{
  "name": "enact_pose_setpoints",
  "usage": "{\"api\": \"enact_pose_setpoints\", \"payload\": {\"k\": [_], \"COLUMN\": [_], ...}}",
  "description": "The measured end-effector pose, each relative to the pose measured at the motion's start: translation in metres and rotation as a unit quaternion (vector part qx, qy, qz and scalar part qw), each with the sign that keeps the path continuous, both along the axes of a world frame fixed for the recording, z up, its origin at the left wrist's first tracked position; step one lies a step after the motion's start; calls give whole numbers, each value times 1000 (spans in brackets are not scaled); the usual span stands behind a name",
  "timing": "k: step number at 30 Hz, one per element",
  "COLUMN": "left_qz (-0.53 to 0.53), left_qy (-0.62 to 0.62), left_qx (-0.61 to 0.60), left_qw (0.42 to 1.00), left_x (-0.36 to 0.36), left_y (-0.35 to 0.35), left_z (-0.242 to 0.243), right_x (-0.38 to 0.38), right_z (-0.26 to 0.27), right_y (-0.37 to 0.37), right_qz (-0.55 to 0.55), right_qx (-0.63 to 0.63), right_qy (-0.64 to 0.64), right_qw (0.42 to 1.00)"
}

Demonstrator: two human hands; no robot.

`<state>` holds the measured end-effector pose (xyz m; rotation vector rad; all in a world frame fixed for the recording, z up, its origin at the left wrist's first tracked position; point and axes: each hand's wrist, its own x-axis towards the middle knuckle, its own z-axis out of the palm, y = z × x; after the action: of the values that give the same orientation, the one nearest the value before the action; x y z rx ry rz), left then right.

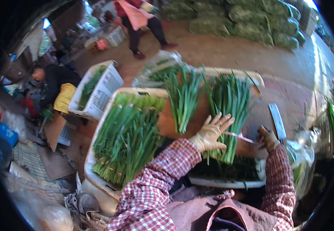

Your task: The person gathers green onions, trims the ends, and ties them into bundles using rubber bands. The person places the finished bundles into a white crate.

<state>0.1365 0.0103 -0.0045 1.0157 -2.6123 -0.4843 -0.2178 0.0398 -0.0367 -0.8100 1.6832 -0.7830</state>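
Observation:
My left hand (213,132), in a pale rubber glove, lies with fingers spread on a bundle of long green leafy stalks (233,98). A narrow pink tie (243,137) runs from the bundle to my right hand (266,138), gloved too, whose fingers are closed on its end. A smaller bunch of the same stalks (184,101) lies to the left on a brown board (167,117). Beyond my right hand a cleaver (277,121) lies with its blade pointing away. Tied bundles (129,135) fill a white crate (97,144) at the left.
Another white crate (104,89) stands at the upper left, beside a bending co-worker (61,83). A second person (143,23) stands farther back. Filled sacks (242,23) are stacked at the back right. A crate rim (227,183) shows below the board; plastic bags (302,150) lie at the right.

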Motion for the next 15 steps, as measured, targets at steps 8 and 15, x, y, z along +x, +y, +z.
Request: {"api": "enact_pose_setpoints", "payload": {"k": [8, 15], "left_qz": [321, 101], "left_qy": [189, 602], "left_qx": [339, 478], "left_qw": [864, 632], "left_x": [0, -45], "left_y": [-38, 4], "left_z": [-42, 9], "right_x": [91, 146], "right_z": [-20, 46], "right_y": [-47, -17], "right_qz": [8, 51], "right_qx": [-6, -243], "right_qy": [-261, -269], "right_qw": [965, 931]}}
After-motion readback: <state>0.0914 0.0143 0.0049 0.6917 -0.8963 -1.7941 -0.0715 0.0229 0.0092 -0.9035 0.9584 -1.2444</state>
